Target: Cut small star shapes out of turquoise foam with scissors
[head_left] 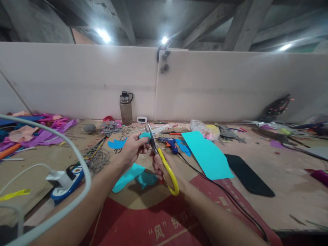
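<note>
My left hand pinches a small rounded teal piece, paper or thin foam. Closed around the yellow handles of a pair of scissors is my right hand. The blades point up and away, slightly parted, right beside the teal piece. Below my hands, turquoise cut pieces lie on the cardboard. A blue wavy cutout is just left of my left hand. To the right lies a large turquoise sheet with one curved edge.
A blue glue gun trails a black cord toward the front right. A dark phone-like slab lies beside the sheet. A bottle stands by the white partition. On the left are a power strip, a looping pale cable and coloured scraps.
</note>
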A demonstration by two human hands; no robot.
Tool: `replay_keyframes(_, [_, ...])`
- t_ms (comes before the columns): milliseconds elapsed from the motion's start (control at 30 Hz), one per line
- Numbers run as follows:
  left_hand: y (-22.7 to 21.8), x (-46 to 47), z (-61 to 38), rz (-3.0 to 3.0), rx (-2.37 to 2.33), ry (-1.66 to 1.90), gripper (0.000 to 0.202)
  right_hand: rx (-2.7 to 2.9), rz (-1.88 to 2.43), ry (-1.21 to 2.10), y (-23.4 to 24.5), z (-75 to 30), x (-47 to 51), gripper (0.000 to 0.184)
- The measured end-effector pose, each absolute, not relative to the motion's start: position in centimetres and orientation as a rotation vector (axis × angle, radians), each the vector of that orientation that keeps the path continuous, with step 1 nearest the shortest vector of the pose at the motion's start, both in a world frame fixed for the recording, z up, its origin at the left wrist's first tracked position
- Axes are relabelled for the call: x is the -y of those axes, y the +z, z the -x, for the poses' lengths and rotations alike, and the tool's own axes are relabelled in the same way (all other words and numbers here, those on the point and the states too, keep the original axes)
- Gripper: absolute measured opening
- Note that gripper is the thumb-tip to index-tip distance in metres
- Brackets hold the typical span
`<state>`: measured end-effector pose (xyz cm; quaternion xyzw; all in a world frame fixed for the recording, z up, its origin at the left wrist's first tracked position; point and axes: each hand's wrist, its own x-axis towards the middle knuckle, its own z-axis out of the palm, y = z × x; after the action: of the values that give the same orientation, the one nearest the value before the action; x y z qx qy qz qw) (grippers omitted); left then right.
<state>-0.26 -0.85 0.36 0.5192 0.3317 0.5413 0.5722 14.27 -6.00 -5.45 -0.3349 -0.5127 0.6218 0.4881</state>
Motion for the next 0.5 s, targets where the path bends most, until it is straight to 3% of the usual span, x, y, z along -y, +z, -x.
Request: replay_keyframes(500, [-0.38,0.05,0.93,-1.227,-0.794,1.226,0.029,1.239,0.889,1.496,-5.81,-14.38,5.84,0.067])
